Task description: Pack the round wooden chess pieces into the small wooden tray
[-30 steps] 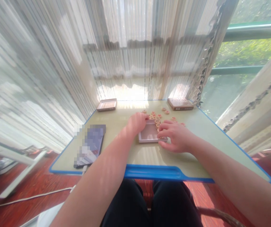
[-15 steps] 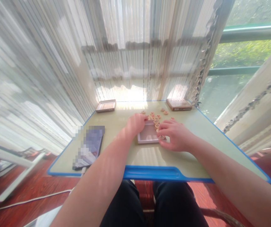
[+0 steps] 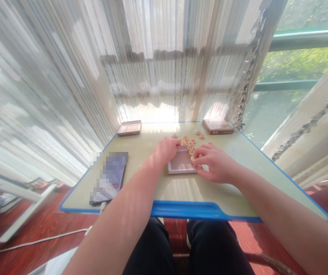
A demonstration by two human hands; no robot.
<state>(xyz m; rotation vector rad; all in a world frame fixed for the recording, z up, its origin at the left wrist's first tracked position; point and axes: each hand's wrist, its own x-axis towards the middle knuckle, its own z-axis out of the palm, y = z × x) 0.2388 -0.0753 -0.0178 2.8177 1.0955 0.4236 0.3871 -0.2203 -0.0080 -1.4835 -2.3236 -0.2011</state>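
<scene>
A shallow white-walled box tray (image 3: pixel 179 164) lies in front of me. Round wooden Chinese chess pieces (image 3: pixel 191 152) with printed characters form a row along its right side. My left hand (image 3: pixel 166 150) is closed around the tray's far left corner, its fingertips beside the heaped pieces. At the near right corner, my right hand (image 3: pixel 218 163) has its thumb and fingers curled about a piece at the row's near end, mostly covered by the fingers. Several more loose pieces (image 3: pixel 186 140) cluster just beyond the tray's far edge.
Single pieces (image 3: pixel 202 136) lie farther back on the blue-edged table (image 3: pixel 141 183). At the back left stands a shallow open box (image 3: pixel 129 128), at the back right a flat brown box (image 3: pixel 218 126). A phone or tablet (image 3: pixel 110 175) with a cable lies at left.
My right hand has shifted slightly at the near right corner, and its fingers now cover more of the end piece. The left hand stays at the tray's corner.
</scene>
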